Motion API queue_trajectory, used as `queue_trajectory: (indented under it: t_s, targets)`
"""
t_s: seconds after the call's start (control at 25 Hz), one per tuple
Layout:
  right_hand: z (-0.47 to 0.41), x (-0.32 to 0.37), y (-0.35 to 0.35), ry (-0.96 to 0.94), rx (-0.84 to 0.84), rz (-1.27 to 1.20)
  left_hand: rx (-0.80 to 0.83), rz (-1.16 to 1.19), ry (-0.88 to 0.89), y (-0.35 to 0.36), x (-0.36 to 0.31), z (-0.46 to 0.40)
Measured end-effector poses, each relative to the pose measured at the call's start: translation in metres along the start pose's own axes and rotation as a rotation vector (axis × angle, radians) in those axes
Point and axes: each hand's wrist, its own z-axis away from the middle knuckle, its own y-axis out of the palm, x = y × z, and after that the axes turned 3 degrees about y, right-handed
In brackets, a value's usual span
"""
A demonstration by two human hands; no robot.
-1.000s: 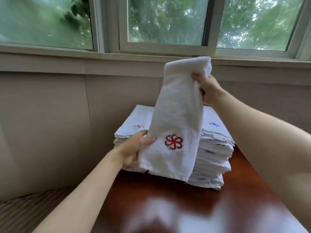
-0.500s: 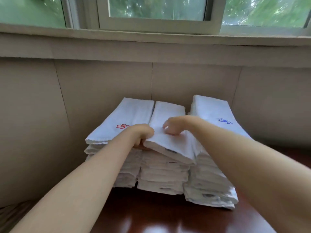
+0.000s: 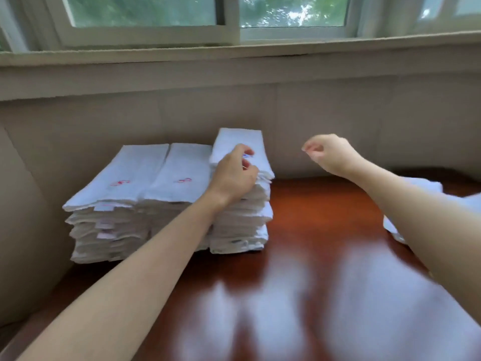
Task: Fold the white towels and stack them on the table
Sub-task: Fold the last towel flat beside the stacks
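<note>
- folded white towels [image 3: 166, 183] sit in three side-by-side stacks at the tabletop [image 3: 299, 269] back left, against the wall
- my left hand [image 3: 234, 173] rests on the right-hand stack, fingers loosely curled; whether it pinches cloth I cannot tell
- my right hand [image 3: 328, 155] hovers apart, loosely curled, holding nothing
- unfolded towel [image 3: 426, 186] lies far right; soft, light, floppy; best pinched at two corners

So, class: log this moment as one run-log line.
left hand: over right towel stack | right hand: empty, over table | unfolded towels: far right
</note>
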Motion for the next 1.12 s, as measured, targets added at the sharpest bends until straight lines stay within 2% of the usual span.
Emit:
queue_trajectory:
  t_s: [0.16, 0.28, 0.44, 0.56, 0.64, 0.68, 0.72, 0.8, 0.88, 0.96, 1.04, 1.12]
  targets:
    - [0.071, -0.165, -0.018, 0.404, 0.125, 0.335, 0.253, 0.078, 0.040, 0.099, -0.030, 0.008]
    - [0.131, -0.246, -0.023, 0.622, 0.206, 0.418, 0.449, 0.022, 0.056, 0.175, -0.048, 0.012]
    - [0.172, -0.300, -0.020, 0.681, 0.166, 0.477, 0.636, 0.021, -0.025, 0.267, -0.065, 0.011]
    - [0.166, -0.305, -0.016, 0.622, 0.080, 0.465, 0.682, 0.230, -0.251, 0.317, -0.076, 0.014]
    - [0.168, -0.300, -0.017, 0.521, 0.023, 0.167, 0.639, 0.483, -0.447, 0.345, -0.084, 0.013]
    - [0.173, -0.294, -0.019, 0.457, 0.058, -0.012, 0.608, 0.561, -0.486, 0.355, -0.084, 0.011]
    - [0.180, -0.288, -0.022, 0.399, 0.108, -0.142, 0.592, 0.554, -0.463, 0.364, -0.083, 0.007]
    - [0.193, -0.276, -0.019, 0.355, 0.196, -0.265, 0.595, 0.372, -0.347, 0.372, -0.077, -0.001]
    - [0.198, -0.276, -0.011, 0.383, 0.132, -0.186, 0.441, 0.258, -0.333, 0.362, -0.068, -0.009]
    - [0.192, -0.291, -0.010, 0.484, 0.030, 0.126, 0.160, 0.441, -0.376, 0.333, -0.070, -0.018]
    - [0.184, -0.303, -0.015, 0.613, 0.027, 0.288, -0.078, 0.646, -0.445, 0.286, -0.072, -0.027]
    - [0.175, -0.294, -0.018, 0.638, 0.030, 0.241, -0.057, 0.719, -0.484, 0.242, -0.071, -0.022]
